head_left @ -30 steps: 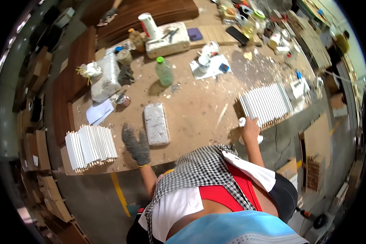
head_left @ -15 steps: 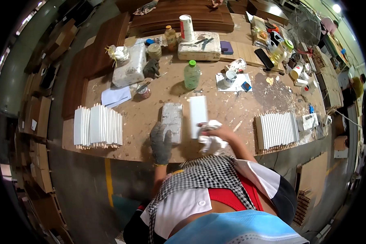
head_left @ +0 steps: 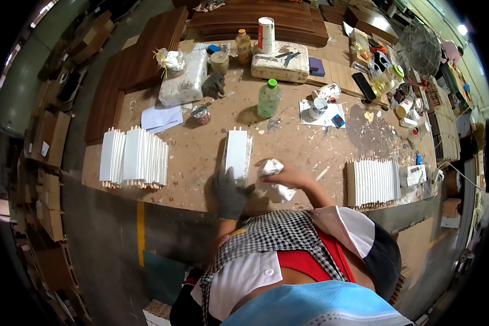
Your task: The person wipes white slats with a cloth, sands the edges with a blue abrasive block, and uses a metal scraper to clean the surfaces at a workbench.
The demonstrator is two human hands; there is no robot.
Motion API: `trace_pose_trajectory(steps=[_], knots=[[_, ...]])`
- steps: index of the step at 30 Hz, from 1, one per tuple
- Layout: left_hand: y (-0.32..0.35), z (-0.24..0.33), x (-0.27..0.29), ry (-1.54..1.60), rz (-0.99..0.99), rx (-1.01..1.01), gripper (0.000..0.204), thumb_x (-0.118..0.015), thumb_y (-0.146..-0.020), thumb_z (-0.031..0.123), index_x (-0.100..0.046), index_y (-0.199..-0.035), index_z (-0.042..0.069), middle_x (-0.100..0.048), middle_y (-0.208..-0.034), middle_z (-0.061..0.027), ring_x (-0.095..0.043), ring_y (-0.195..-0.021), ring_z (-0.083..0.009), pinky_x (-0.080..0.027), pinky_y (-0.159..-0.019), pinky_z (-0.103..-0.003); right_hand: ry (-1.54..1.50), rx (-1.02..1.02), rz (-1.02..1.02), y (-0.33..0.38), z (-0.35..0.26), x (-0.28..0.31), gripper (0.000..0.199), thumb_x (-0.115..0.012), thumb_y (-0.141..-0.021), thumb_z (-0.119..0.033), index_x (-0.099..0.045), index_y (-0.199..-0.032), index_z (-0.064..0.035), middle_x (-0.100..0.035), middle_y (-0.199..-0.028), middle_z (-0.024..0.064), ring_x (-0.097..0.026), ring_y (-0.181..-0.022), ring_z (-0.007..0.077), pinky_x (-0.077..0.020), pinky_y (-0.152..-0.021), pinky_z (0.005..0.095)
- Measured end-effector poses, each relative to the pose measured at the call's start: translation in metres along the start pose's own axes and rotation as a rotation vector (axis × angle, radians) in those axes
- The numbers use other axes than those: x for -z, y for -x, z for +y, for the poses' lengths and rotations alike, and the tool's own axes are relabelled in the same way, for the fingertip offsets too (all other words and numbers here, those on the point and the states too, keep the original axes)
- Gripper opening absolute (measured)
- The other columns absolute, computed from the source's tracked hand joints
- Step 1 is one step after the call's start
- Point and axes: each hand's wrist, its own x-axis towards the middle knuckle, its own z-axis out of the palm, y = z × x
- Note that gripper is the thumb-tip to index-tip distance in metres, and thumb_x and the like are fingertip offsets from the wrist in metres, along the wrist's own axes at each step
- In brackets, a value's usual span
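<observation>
A white painted slat [head_left: 237,149] with small wooden pegs at its far end lies lengthwise on a paint-smeared block [head_left: 249,156], of which only the edges show. My left hand [head_left: 232,194], in a dark grey glove, holds the near end of the slat against the block. Just right of it, my right hand [head_left: 286,177] is bare and closed round a crumpled white cloth [head_left: 277,191], apart from the slat. Similar slats stand in a left stack [head_left: 133,157] and a right stack [head_left: 372,183].
Beyond the block stand a green-capped bottle [head_left: 269,99], a small jar [head_left: 201,115] and a wrapped white block [head_left: 185,81]. Cups [head_left: 318,107] sit on paper to the right, near a phone [head_left: 363,87]. Brown panels [head_left: 255,24] cover the far side.
The slat has moved left from beside the block onto it. My left hand has gone from the block's edge to the slat's near end. My right hand has let the slat go, keeping the cloth.
</observation>
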Motion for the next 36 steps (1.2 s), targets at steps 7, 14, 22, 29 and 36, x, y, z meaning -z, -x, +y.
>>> trace_pose_trajectory(steps=[7, 14, 22, 29, 36], knots=[[0.001, -0.026, -0.042, 2.11, 0.106, 0.973, 0.045, -0.055, -0.1, 0.023, -0.049, -0.141, 0.006, -0.049, -0.139, -0.0148, -0.051, -0.126, -0.026, -0.043, -0.106, -0.038, 0.734, 0.355, 0.387, -0.025, -0.053, -0.04, 0.045, -0.07, -0.088, -0.011, -0.06, -0.132, -0.0078, -0.06, -0.131, 0.0178, -0.064, -0.107, 0.0352, -0.0543, -0.09, 0.0422], [0.032, -0.026, -0.057, 1.068, 0.078, 0.552, 0.058, -0.057, -0.099, 0.02, -0.033, -0.15, 0.006, -0.043, -0.146, -0.0163, -0.046, -0.132, -0.0271, -0.04, -0.11, -0.038, 0.619, 0.641, 0.24, -0.024, -0.023, -0.08, 0.048, -0.065, -0.077, -0.003, -0.062, -0.126, -0.0073, -0.062, -0.123, 0.0171, -0.06, -0.112, 0.0377, -0.0501, -0.094, 0.0426], [0.035, -0.033, -0.053, 0.985, 0.055, 0.472, 0.084, -0.067, -0.094, 0.018, -0.015, -0.158, 0.007, -0.034, -0.155, -0.021, -0.04, -0.14, -0.0323, -0.036, -0.115, -0.043, 1.046, 0.783, 0.014, -0.077, 0.031, -0.075, 0.056, -0.066, -0.09, -0.038, -0.054, -0.142, -0.0182, -0.048, -0.15, 0.0085, -0.04, -0.144, 0.0277, -0.0225, -0.119, 0.0572], [0.001, 0.008, -0.02, 0.626, 0.05, 0.498, 0.104, -0.082, -0.082, 0.025, -0.016, -0.157, -0.003, -0.037, -0.151, -0.0253, -0.04, -0.139, -0.0356, -0.034, -0.116, -0.043, 0.839, 0.245, 0.392, -0.159, 0.014, 0.035, 0.041, -0.069, -0.086, -0.022, -0.064, -0.126, -0.0104, -0.062, -0.127, 0.0158, -0.062, -0.112, 0.0352, -0.0512, -0.093, 0.0469], [0.015, -0.006, -0.033, 0.65, 0.12, 0.372, 0.097, -0.078, -0.086, 0.022, -0.016, -0.157, -0.002, -0.033, -0.153, -0.0242, -0.039, -0.139, -0.0344, -0.035, -0.115, -0.044, 0.802, 0.787, 1.015, -0.11, -0.095, 0.059, 0.045, -0.073, -0.087, -0.023, -0.065, -0.13, -0.0181, -0.06, -0.136, 0.0116, -0.06, -0.115, 0.0326, -0.0501, -0.09, 0.0433]])
